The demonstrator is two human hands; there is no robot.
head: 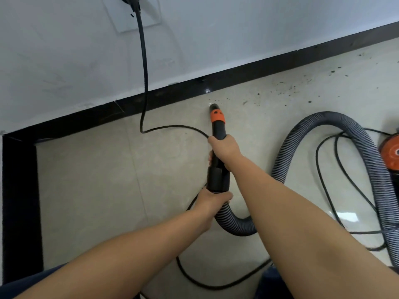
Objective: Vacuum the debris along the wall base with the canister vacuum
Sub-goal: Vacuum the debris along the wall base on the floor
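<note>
Debris (287,88) lies right of the nozzle (216,114), so right hand (224,147) and left hand (212,200) both grip the wand to steer it along the baseboard (172,94).

Nozzle (216,111) on floor (86,180) near baseboard (172,93); debris (287,87) to right; canister (390,152) far right.

An indoor room, kind unclear: tiled floor (97,190), white wall (216,39), black skirting (172,93), wall socket (133,16).

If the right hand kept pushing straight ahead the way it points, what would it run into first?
Probably the black baseboard. The right hand grips the vacuum nozzle, whose tip sits on the tile floor just short of it; depth is uncertain.
</note>
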